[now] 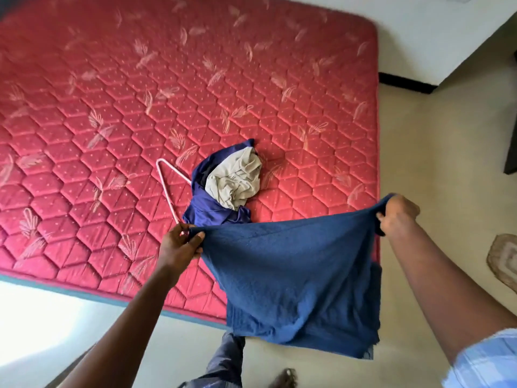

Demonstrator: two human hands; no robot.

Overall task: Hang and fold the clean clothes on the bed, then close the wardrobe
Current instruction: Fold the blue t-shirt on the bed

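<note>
Both forearms were bare down to the left hand (179, 245) and right hand (397, 215). A light blue checked sleeve (486, 359) covered the right upper arm. The trouser leg (223, 359) looked dark grey-blue, possibly denim, above a bare foot (284, 378).

Hanger (170, 189) partly under clothes (223, 186)

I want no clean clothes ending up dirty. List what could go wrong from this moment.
1. The blue cloth, stretched between the left hand and right hand, hangs past the mattress edge; its lower hem may brush the floor.
2. The pink hanger lies partly under the purple garment, so lifting either may drag the grey garment along.
</note>
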